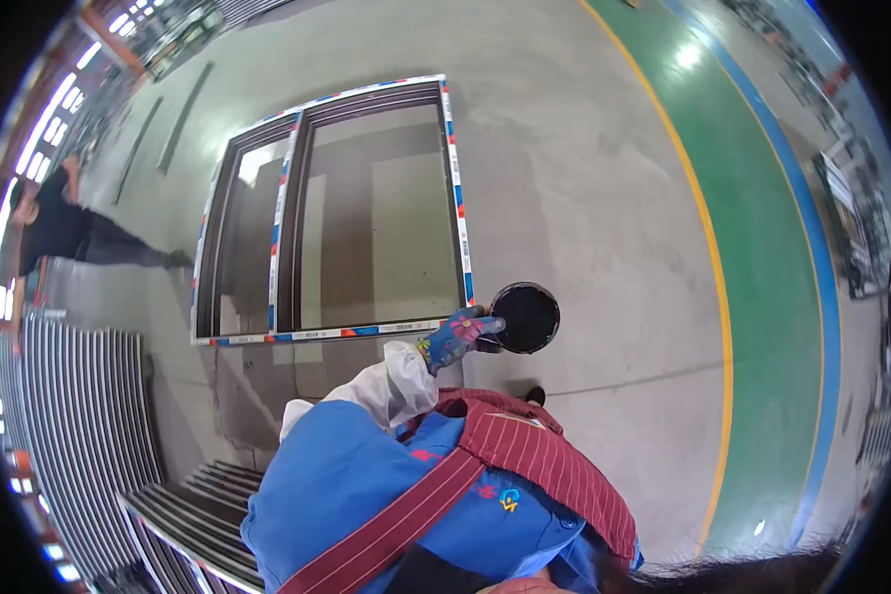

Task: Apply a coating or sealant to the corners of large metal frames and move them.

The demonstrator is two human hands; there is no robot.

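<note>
My left hand, in a blue glove with a flower pattern, grips the rim of a round, open-topped black bucket. Its inside looks dark, and I cannot make out what is in it. A white sleeve cover wraps my left forearm. Just beyond the hand is a large two-pane window frame, dark inside, its edges covered in white, blue and red film. The frame's near right corner comes close to the glove and the bucket; whether they touch is unclear. My right hand does not show.
Stacked grey metal profiles stand at the left, with more framed pieces near my left side. A person in dark clothes is at the far left. Two long bars lie on the floor. A green walkway runs along the right.
</note>
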